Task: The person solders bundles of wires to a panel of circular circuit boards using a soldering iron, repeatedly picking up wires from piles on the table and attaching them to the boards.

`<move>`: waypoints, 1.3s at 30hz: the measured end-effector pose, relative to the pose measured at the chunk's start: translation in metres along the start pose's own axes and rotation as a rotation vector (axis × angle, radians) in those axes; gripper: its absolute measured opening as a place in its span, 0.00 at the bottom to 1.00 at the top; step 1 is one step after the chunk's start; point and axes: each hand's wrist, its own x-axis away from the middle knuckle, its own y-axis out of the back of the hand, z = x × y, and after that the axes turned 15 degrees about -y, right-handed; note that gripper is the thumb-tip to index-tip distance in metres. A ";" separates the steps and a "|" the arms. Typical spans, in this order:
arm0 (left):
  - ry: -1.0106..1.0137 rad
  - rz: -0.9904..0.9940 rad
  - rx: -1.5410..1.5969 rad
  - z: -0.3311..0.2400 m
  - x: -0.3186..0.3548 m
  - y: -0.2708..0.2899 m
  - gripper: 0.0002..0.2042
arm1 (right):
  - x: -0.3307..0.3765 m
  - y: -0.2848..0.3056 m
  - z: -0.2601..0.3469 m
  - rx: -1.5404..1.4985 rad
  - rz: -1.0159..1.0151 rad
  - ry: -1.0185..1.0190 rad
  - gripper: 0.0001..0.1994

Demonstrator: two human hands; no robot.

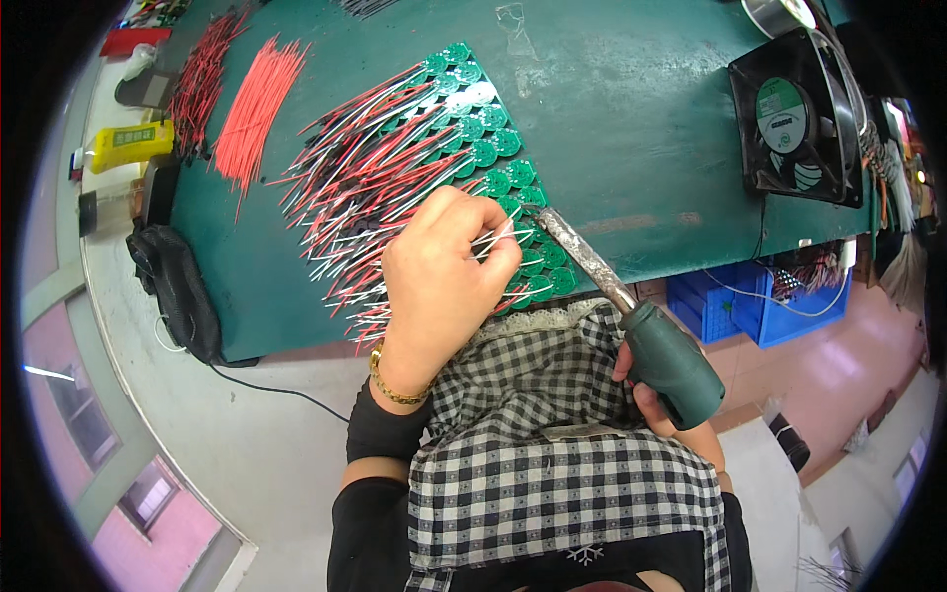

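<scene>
My left hand (446, 261) is closed in a pinch on a thin white wire (501, 233) at the panel of small round green circuit boards (495, 146). Many red, black and white wires (370, 163) fan out leftward from the boards, partly under that hand. My right hand (648, 393) is wrapped around the dark green handle of a soldering iron (674, 363). The iron's worn metal barrel slants up to the left, and its tip is at the boards close to my left fingertips. Whether the tip touches the joint is too small to tell.
Loose red wires (258, 111) lie in a bundle at the left, beside darker red wires (205, 84). A yellow bottle (130, 145) and a black pouch (176, 294) are along the left edge. A black fan (797, 118) stands at the right, near a solder spool (779, 15). Blue bins (735, 304) sit below.
</scene>
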 end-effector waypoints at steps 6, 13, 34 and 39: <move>-0.069 -0.018 -0.028 0.006 0.000 0.003 0.04 | 0.003 -0.004 -0.009 0.045 -0.019 -0.023 0.17; -0.059 -0.019 -0.019 0.010 0.001 0.003 0.05 | -0.002 -0.002 0.036 -0.255 -0.079 -0.172 0.10; -0.095 -0.033 -0.003 0.026 -0.014 0.013 0.03 | -0.021 -0.009 0.037 -0.672 -0.047 -0.154 0.17; -0.151 0.028 -0.002 0.022 -0.015 0.013 0.03 | -0.021 -0.008 0.035 -0.567 -0.057 -0.188 0.34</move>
